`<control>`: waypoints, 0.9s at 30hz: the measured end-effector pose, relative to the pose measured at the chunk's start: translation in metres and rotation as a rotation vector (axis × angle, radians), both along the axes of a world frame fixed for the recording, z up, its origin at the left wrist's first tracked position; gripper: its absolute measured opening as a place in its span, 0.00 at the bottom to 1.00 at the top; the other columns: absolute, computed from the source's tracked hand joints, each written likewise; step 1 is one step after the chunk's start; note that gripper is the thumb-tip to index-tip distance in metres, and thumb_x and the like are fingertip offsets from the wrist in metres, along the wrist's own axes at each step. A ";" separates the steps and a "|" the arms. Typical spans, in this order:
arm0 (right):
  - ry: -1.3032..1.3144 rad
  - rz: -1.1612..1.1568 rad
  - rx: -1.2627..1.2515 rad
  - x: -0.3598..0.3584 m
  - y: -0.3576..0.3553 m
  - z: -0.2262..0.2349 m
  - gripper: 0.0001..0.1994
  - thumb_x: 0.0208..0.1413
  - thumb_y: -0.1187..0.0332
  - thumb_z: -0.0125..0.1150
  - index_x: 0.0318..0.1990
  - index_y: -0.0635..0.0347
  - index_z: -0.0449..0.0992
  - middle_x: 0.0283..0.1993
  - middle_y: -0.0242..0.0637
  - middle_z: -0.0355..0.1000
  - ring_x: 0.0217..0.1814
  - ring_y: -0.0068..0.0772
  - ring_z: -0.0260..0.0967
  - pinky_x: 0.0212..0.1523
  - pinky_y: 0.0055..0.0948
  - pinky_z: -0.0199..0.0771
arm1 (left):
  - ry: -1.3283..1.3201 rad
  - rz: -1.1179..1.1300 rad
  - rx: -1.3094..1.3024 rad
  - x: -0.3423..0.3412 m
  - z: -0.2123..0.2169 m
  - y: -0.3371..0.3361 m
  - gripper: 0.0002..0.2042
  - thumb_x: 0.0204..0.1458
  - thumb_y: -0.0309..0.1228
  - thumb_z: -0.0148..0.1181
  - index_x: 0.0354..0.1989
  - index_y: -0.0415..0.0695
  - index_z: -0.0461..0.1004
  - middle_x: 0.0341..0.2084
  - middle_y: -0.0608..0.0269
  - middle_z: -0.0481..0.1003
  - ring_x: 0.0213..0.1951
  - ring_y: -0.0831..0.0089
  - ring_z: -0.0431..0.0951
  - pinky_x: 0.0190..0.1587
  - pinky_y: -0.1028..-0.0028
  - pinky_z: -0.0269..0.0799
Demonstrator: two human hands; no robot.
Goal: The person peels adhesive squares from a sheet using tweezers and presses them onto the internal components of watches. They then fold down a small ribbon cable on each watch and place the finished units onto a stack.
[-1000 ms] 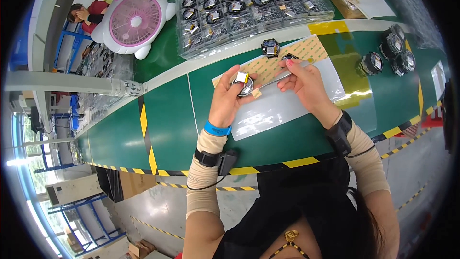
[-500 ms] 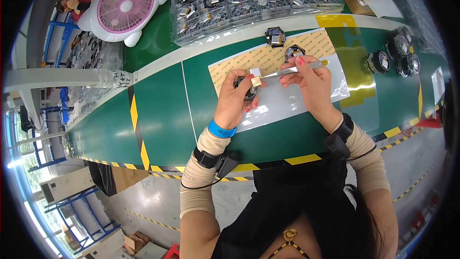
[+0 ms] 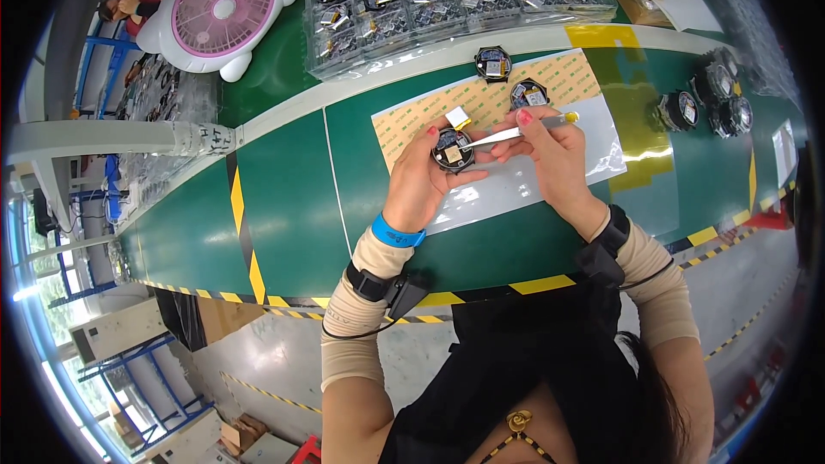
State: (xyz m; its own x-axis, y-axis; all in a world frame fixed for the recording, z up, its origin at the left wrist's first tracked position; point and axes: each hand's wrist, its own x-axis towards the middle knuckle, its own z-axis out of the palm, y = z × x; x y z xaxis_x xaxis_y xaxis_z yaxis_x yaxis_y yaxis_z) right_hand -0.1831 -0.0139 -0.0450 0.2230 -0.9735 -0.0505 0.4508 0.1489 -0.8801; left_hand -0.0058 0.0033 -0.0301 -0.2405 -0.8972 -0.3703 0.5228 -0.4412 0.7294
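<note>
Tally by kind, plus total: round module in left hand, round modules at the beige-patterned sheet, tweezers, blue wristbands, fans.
Round module in left hand: 1
Other round modules at the beige-patterned sheet: 2
Tweezers in right hand: 1
Blue wristband: 1
Pink-and-white fan: 1
Total: 6
</note>
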 end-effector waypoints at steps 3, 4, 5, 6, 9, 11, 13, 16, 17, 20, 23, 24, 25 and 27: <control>0.037 0.023 -0.026 0.001 0.002 0.002 0.10 0.58 0.70 0.45 0.38 0.71 0.68 0.36 0.49 0.70 0.31 0.34 0.72 0.32 0.26 0.73 | 0.044 -0.009 0.020 0.000 0.001 0.001 0.18 0.57 0.29 0.31 0.55 0.35 0.51 0.44 0.45 0.66 0.42 0.58 0.72 0.44 0.61 0.73; 0.097 0.029 -0.093 0.001 0.004 0.002 0.10 0.58 0.71 0.45 0.38 0.72 0.68 0.37 0.49 0.70 0.32 0.34 0.72 0.32 0.26 0.73 | -0.013 -0.014 -0.001 -0.001 -0.001 0.001 0.18 0.56 0.27 0.32 0.55 0.36 0.51 0.44 0.45 0.66 0.40 0.59 0.73 0.41 0.63 0.74; 0.156 0.037 -0.160 0.002 0.007 0.003 0.10 0.58 0.72 0.45 0.38 0.73 0.68 0.38 0.49 0.69 0.32 0.34 0.72 0.33 0.26 0.73 | -0.072 -0.017 -0.022 -0.001 -0.003 0.002 0.18 0.54 0.24 0.33 0.55 0.36 0.51 0.43 0.45 0.67 0.38 0.61 0.73 0.38 0.64 0.75; 0.215 0.045 -0.227 0.003 0.008 0.003 0.09 0.58 0.73 0.45 0.37 0.73 0.68 0.39 0.49 0.69 0.33 0.34 0.71 0.34 0.26 0.73 | -0.130 -0.019 -0.043 -0.001 -0.005 0.003 0.19 0.53 0.22 0.34 0.55 0.36 0.51 0.43 0.45 0.67 0.36 0.62 0.73 0.36 0.66 0.75; 0.317 -0.044 -0.485 -0.003 0.008 0.004 0.09 0.57 0.74 0.45 0.37 0.74 0.68 0.40 0.49 0.68 0.34 0.35 0.71 0.35 0.27 0.73 | -0.147 -0.016 -0.024 0.005 -0.008 0.000 0.20 0.50 0.18 0.34 0.53 0.37 0.52 0.41 0.46 0.68 0.32 0.66 0.72 0.29 0.71 0.72; 0.369 -0.089 -0.612 -0.005 0.008 0.005 0.09 0.57 0.75 0.45 0.37 0.75 0.68 0.40 0.49 0.68 0.35 0.36 0.71 0.35 0.27 0.73 | -0.154 -0.015 -0.012 0.006 -0.008 -0.002 0.20 0.48 0.16 0.35 0.53 0.37 0.53 0.41 0.46 0.68 0.30 0.67 0.71 0.26 0.74 0.71; 0.341 -0.088 -0.593 -0.006 0.007 0.006 0.08 0.56 0.76 0.45 0.37 0.74 0.68 0.40 0.50 0.68 0.35 0.36 0.71 0.36 0.28 0.73 | -0.159 -0.002 -0.013 0.006 -0.008 -0.003 0.19 0.48 0.17 0.35 0.51 0.37 0.54 0.39 0.47 0.69 0.28 0.69 0.69 0.23 0.76 0.66; 0.368 -0.034 -0.619 -0.009 0.007 0.004 0.08 0.56 0.76 0.46 0.36 0.74 0.69 0.40 0.50 0.68 0.35 0.36 0.71 0.36 0.28 0.73 | -0.102 0.004 0.004 0.004 -0.005 -0.004 0.17 0.49 0.20 0.35 0.51 0.37 0.55 0.37 0.48 0.70 0.27 0.71 0.69 0.21 0.78 0.62; 0.406 0.023 -0.657 -0.009 0.007 0.003 0.08 0.56 0.76 0.46 0.36 0.74 0.69 0.40 0.50 0.68 0.36 0.35 0.71 0.36 0.28 0.73 | -0.043 0.008 0.018 0.003 -0.003 -0.004 0.17 0.50 0.22 0.36 0.50 0.37 0.55 0.37 0.49 0.70 0.26 0.71 0.68 0.20 0.78 0.62; 0.473 0.082 -0.750 -0.008 0.004 0.004 0.08 0.55 0.76 0.46 0.36 0.73 0.70 0.40 0.50 0.68 0.36 0.35 0.70 0.36 0.28 0.73 | 0.011 0.002 0.060 0.001 0.000 -0.002 0.15 0.52 0.26 0.36 0.49 0.37 0.57 0.35 0.50 0.70 0.24 0.72 0.68 0.20 0.78 0.61; 0.523 0.090 -0.869 -0.006 0.001 0.005 0.08 0.55 0.76 0.47 0.36 0.73 0.70 0.40 0.49 0.69 0.36 0.35 0.70 0.37 0.28 0.73 | -0.001 -0.011 0.109 0.003 0.000 -0.001 0.15 0.54 0.32 0.35 0.48 0.38 0.58 0.33 0.51 0.71 0.22 0.73 0.67 0.19 0.78 0.60; 0.474 0.104 -0.782 -0.006 0.002 0.005 0.07 0.54 0.76 0.49 0.36 0.72 0.71 0.38 0.47 0.69 0.36 0.34 0.70 0.36 0.27 0.72 | -0.005 -0.047 0.093 0.005 -0.001 -0.001 0.16 0.55 0.33 0.34 0.48 0.38 0.59 0.32 0.51 0.70 0.21 0.72 0.67 0.18 0.79 0.59; 0.425 0.116 -0.694 -0.006 0.004 0.004 0.06 0.53 0.76 0.50 0.35 0.72 0.71 0.36 0.44 0.70 0.35 0.33 0.70 0.36 0.26 0.71 | -0.010 -0.083 0.078 0.007 -0.003 -0.001 0.16 0.55 0.35 0.33 0.47 0.37 0.59 0.30 0.51 0.70 0.20 0.71 0.66 0.17 0.79 0.58; 0.376 0.127 -0.607 -0.005 0.005 0.004 0.06 0.52 0.77 0.52 0.35 0.71 0.72 0.35 0.41 0.71 0.35 0.31 0.71 0.36 0.25 0.71 | -0.015 -0.120 0.061 0.008 -0.003 0.000 0.17 0.56 0.36 0.33 0.47 0.37 0.60 0.29 0.52 0.70 0.19 0.71 0.66 0.16 0.80 0.58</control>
